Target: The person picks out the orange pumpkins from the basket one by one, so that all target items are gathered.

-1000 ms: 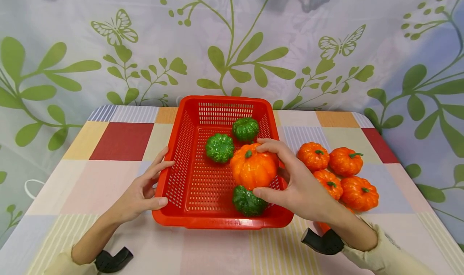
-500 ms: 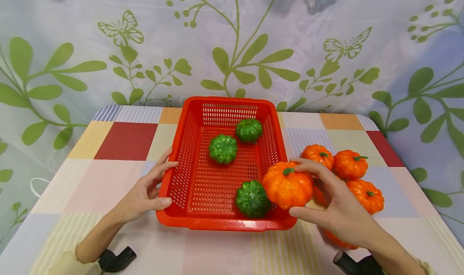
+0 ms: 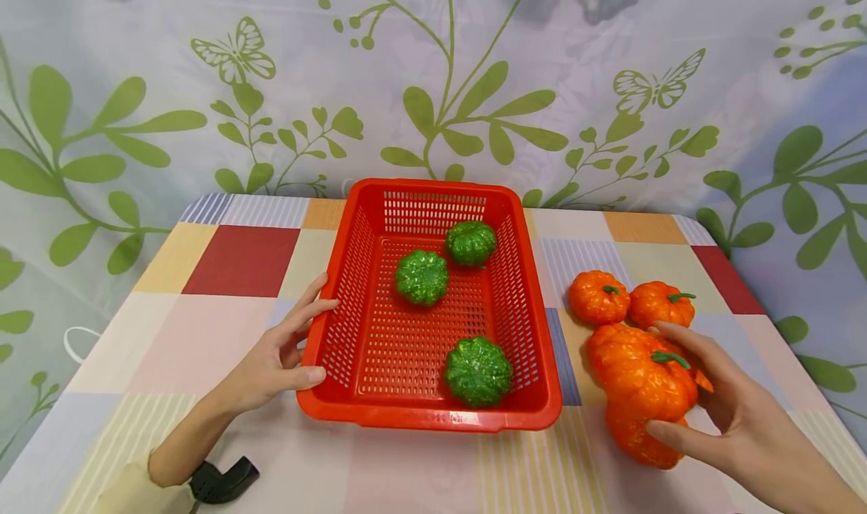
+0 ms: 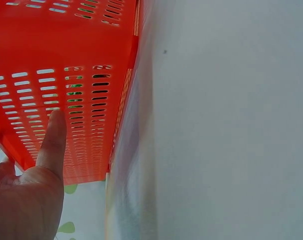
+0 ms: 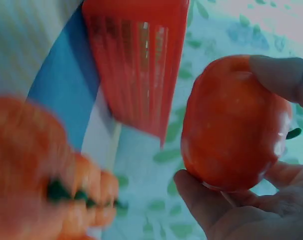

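My right hand holds an orange toy pumpkin with a green stem, thumb on its near side and fingers on its far side. It hangs over several other orange pumpkins right of the basket and partly hides some. In the right wrist view, the held pumpkin sits between thumb and fingers. My left hand grips the left rim of a red plastic basket. One straight finger touches its slotted outer wall in the left wrist view. Inside lie green pumpkins, spaced apart.
A checked cloth covers the table. Behind it hangs a leaf-patterned curtain. A black curved piece sits at my left wrist. A white loop of cord shows past the table's left edge.
My right hand has carried the orange pumpkin from over the basket to the right, above the other orange ones. My left hand stays at the rim. The head view has shifted slightly.
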`<state>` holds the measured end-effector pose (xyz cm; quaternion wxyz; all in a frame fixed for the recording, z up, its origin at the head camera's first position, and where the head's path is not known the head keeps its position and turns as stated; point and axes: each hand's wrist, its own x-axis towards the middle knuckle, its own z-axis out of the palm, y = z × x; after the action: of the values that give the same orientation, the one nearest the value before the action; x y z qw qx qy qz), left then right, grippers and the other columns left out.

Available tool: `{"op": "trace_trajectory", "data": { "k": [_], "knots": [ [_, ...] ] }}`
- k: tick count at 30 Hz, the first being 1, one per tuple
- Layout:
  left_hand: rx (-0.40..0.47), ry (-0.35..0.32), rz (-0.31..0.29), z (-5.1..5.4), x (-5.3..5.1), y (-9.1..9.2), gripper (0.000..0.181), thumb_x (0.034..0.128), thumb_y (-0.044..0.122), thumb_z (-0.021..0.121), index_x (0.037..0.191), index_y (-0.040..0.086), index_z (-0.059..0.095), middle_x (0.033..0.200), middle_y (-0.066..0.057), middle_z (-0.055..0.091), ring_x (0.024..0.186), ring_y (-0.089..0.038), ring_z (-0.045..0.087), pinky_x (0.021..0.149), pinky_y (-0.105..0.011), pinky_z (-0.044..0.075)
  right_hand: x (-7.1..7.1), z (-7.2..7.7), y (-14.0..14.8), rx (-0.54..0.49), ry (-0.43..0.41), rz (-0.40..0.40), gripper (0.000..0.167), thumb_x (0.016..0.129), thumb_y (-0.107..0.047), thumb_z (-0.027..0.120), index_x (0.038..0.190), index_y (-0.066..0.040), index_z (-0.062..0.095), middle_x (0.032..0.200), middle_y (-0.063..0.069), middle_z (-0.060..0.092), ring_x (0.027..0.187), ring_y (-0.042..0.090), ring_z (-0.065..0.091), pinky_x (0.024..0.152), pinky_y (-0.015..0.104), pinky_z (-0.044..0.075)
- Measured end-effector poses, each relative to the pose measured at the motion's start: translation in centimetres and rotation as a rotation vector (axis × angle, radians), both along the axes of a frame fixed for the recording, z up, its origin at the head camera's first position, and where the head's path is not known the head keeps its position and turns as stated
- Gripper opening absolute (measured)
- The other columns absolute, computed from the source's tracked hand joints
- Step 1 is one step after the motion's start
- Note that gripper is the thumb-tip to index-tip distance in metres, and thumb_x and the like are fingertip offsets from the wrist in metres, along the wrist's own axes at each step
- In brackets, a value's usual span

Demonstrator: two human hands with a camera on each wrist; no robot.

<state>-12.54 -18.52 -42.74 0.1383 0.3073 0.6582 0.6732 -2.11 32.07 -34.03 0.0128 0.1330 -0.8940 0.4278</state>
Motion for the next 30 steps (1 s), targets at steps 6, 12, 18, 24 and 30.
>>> {"op": "trace_trajectory", "data": {
  "k": [6,12,18,24,30],
  "knots": [
    [0.013,-0.015,-0.011,-0.2,0.0,0.0,0.072,0.0851,-0.005,0.063,0.149,-0.006,0.029,0.165,-0.001,-0.007,0.134,-0.029,0.036,0.088,-0.044,0.053,0.7,-0.7,3.6,0.142,0.071,-0.143,0.099,0.058,0.013,0.088,0.144,-0.008,0.044,0.135,-0.007,0.038,0.114,-0.003,0.037,0.078,-0.001,0.039],
    [0.005,-0.006,-0.008,-0.2,0.0,0.0,0.072,0.0853,-0.004,0.063,0.149,-0.005,0.029,0.165,-0.002,-0.006,0.134,-0.028,0.036,0.088,-0.044,0.054,1.6,-1.9,7.0,0.134,0.103,-0.224,0.102,0.049,0.018,0.088,0.140,-0.006,0.049,0.129,-0.012,0.041,0.111,-0.004,0.039,0.071,0.000,0.039],
    [-0.007,-0.002,0.002,-0.1,0.0,-0.1,0.073,0.0848,-0.004,0.064,0.149,-0.005,0.029,0.165,-0.001,-0.005,0.133,-0.027,0.038,0.088,-0.043,0.054,2.2,-4.0,10.3,0.198,0.054,-0.220,0.100,0.050,0.012,0.091,0.139,-0.006,0.051,0.127,-0.021,0.042,0.110,-0.009,0.038,0.072,-0.001,0.037],
    [-0.004,-0.006,0.002,-0.1,0.0,-0.1,0.073,0.0848,-0.005,0.063,0.149,-0.005,0.029,0.165,-0.002,-0.005,0.134,-0.027,0.037,0.088,-0.043,0.054,2.7,-5.4,13.2,0.292,-0.053,-0.134,0.101,0.053,0.008,0.091,0.142,-0.007,0.046,0.126,-0.030,0.038,0.108,-0.016,0.033,0.064,0.007,0.042],
    [-0.015,0.007,0.015,0.0,0.1,0.0,0.073,0.0849,-0.004,0.063,0.149,-0.003,0.030,0.165,-0.001,-0.005,0.133,-0.026,0.039,0.089,-0.041,0.054,3.3,-6.8,14.8,0.318,-0.094,-0.105,0.101,0.054,0.006,0.090,0.141,-0.011,0.042,0.123,-0.030,0.037,0.103,-0.015,0.032,0.060,0.013,0.044]
  ]
}}
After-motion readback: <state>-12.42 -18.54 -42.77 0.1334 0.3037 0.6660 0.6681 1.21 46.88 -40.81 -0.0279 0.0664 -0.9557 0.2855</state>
